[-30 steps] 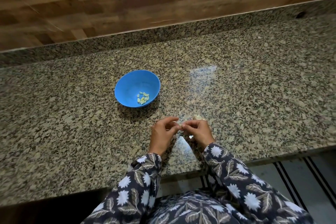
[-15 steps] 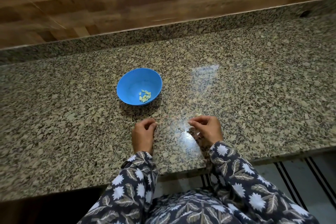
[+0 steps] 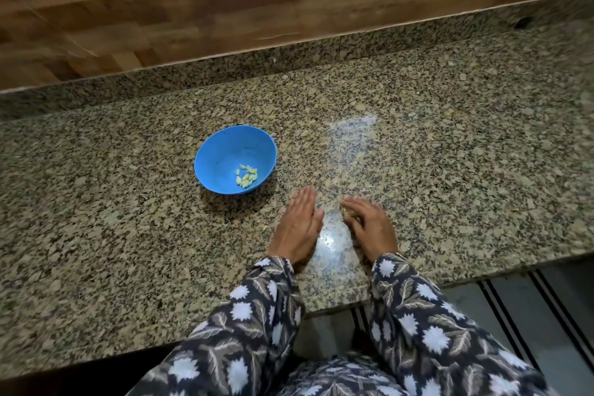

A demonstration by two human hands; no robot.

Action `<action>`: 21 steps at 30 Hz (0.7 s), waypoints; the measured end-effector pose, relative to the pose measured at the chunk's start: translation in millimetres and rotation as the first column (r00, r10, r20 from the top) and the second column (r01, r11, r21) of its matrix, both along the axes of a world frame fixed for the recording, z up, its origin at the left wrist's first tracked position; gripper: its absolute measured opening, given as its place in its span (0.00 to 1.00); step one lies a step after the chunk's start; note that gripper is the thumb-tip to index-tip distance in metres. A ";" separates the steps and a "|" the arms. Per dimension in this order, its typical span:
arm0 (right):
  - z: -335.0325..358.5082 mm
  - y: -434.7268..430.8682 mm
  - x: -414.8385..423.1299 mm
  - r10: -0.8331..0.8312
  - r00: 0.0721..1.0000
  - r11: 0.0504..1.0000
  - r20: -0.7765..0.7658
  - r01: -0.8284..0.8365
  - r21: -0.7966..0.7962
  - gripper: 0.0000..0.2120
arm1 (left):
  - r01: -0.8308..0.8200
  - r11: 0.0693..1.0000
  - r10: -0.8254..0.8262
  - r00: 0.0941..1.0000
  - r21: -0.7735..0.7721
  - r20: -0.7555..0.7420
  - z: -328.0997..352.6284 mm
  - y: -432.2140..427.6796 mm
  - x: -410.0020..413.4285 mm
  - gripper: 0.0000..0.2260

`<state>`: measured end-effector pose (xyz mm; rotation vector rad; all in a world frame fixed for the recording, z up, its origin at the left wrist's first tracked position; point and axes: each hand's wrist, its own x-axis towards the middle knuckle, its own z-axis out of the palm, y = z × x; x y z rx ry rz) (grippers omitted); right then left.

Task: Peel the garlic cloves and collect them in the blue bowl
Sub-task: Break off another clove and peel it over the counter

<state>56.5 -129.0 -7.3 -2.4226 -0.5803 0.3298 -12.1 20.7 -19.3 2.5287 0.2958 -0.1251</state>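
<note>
Head view: the bowl (image 3: pixel 218 151) stands on the desk (image 3: pixel 450 170), beyond the grips and to their left. A small heap of peeled cloves (image 3: pixel 246 176) lies low inside it, on the near right.

The left grip (image 3: pixel 299 225) lies flat on the desk, fingers straight and together, holding nothing. The right grip (image 3: pixel 369 227) rests just beside it, fingers spread and lightly bent over a pale lump (image 3: pixel 347 211), probably garlic or skins. I cannot tell whether it is pinched or merely covered.

The step looks like taking up the next clove. It is best pinched by its ends and the papery skin split with a nail, with the skins kept away from the bowl.

The bowl is round, deep and smooth. The cloves are small, pale yellow, pointed and likely slippery. The desk is polished speckled granite, glossy enough that pale skins would be hard to spot.
</note>
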 end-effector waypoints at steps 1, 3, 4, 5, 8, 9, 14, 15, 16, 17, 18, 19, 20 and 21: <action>-0.1 -3.0 1.7 -0.052 0.999 0.998 0.002 0.052 0.045 0.17 | 0.066 0.997 -0.066 0.998 0.038 -0.022 -2.1 -0.1 2.8 0.24; -3.6 -10.9 7.7 -0.137 0.991 0.985 0.012 0.135 0.104 0.17 | 0.181 0.976 -0.179 0.984 0.122 -0.026 -6.5 -2.7 0.1 0.26; -5.9 -14.9 10.7 -0.158 0.987 0.981 0.012 0.156 0.111 0.17 | 0.220 0.965 -0.221 0.975 0.143 -0.008 -7.3 -4.6 -4.2 0.26; -8.4 -18.5 13.5 -0.170 0.985 0.979 0.010 0.168 0.115 0.17 | 0.248 0.959 -0.252 0.967 0.135 0.016 -7.0 -6.1 -9.2 0.26; -11.2 -22.3 17.2 -0.188 0.982 0.974 -0.037 0.191 0.125 0.18 | 0.184 0.980 -0.175 0.978 -0.077 0.111 -4.7 -8.5 -27.0 0.23; -11.8 -22.2 17.5 -0.190 0.980 0.972 -0.051 0.195 0.128 0.19 | 0.096 0.984 -0.075 0.987 -0.150 0.139 -5.1 -8.6 -33.7 0.23; -9.0 -20.2 12.1 -0.204 0.979 0.972 0.013 0.201 0.119 0.24 | -0.058 0.997 0.056 0.997 0.041 0.044 -9.7 -18.5 -42.4 0.26; -7.7 -18.9 8.3 -0.220 0.975 0.966 0.038 0.212 0.147 0.24 | -0.027 0.996 0.025 0.999 0.081 0.021 -8.8 -21.4 -38.8 0.26; -6.1 -17.2 3.2 -0.238 0.970 0.955 0.052 0.224 0.192 0.24 | 0.007 0.995 -0.007 1.000 0.096 0.005 -7.7 -23.5 -34.1 0.26; -5.4 -15.6 -2.8 -0.251 0.967 0.942 0.051 0.232 0.243 0.23 | 0.053 0.994 -0.054 0.999 0.098 0.002 -8.1 -24.1 -29.1 0.27; -4.6 -14.5 -9.2 -0.254 0.966 0.928 0.045 0.231 0.291 0.22 | 0.114 0.988 -0.116 0.993 0.101 0.011 -8.8 -23.4 -25.1 0.27; -4.8 -13.6 -14.9 -0.249 0.968 0.918 0.040 0.223 0.329 0.20 | 0.174 0.979 -0.177 0.984 0.106 0.021 -9.1 -22.1 -22.0 0.26; -5.0 -12.7 -20.4 -0.237 0.970 0.913 0.044 0.207 0.353 0.19 | 0.221 0.969 -0.225 0.974 0.109 0.030 -9.5 -19.5 -21.0 0.25; -5.1 -11.6 -25.4 -0.221 0.974 0.912 0.051 0.188 0.364 0.18 | 0.255 0.960 -0.262 0.964 0.117 0.048 -8.5 -16.4 -22.2 0.23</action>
